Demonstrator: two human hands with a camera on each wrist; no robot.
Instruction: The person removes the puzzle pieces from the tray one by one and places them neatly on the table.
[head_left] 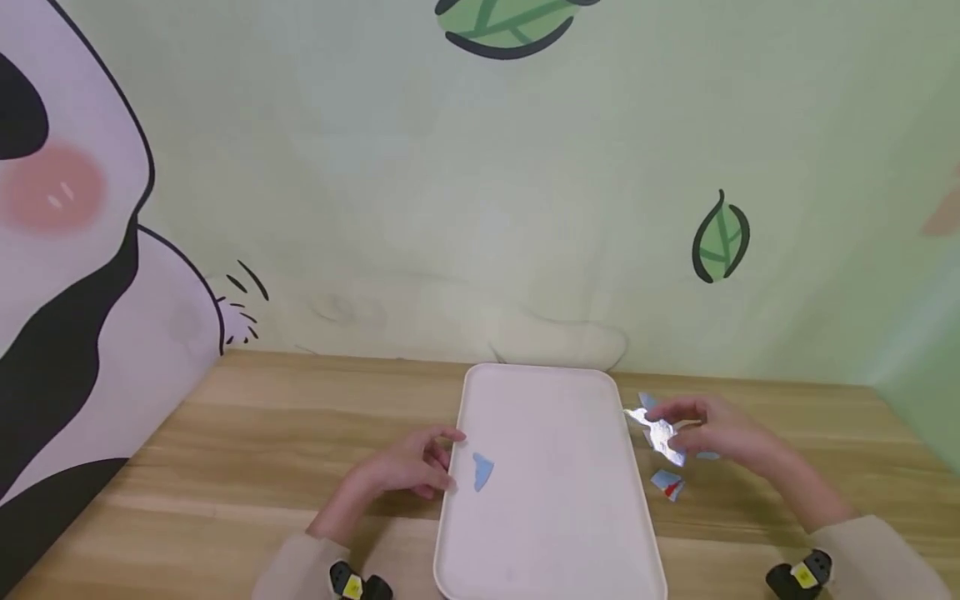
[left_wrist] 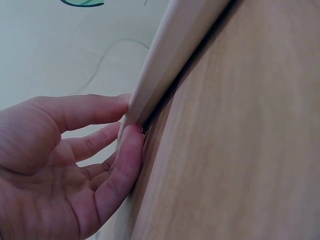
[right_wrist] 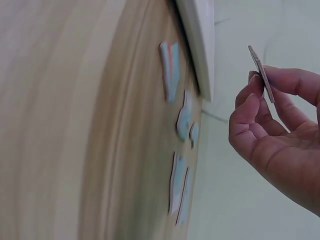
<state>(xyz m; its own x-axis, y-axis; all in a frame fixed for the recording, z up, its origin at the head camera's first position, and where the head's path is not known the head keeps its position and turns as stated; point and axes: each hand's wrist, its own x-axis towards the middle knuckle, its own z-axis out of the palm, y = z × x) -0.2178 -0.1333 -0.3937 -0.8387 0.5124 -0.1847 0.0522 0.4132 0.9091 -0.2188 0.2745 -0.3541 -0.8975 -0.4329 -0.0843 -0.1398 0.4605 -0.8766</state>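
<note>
A white rectangular tray (head_left: 551, 500) lies on the wooden table. Along its left rim, my left hand (head_left: 418, 458) holds the edge with thumb and fingertips, seen close up in the left wrist view as a hand (left_wrist: 75, 160) at the rim. One light blue puzzle piece (head_left: 482, 472) is on the tray near that hand. To the tray's right, my right hand (head_left: 708, 429) pinches a shiny, glare-washed puzzle piece (head_left: 662, 437). Edge-on, this held piece (right_wrist: 262, 75) appears thin and raised above the table in the right wrist view.
Several loose pieces lie right of the tray, among them a blue-and-red piece (head_left: 667, 484) and, in the right wrist view, a pale blue piece (right_wrist: 176, 182). The table (head_left: 300, 417) meets a painted wall (head_left: 375, 208) behind the tray. A thin cord mark shows on the wall.
</note>
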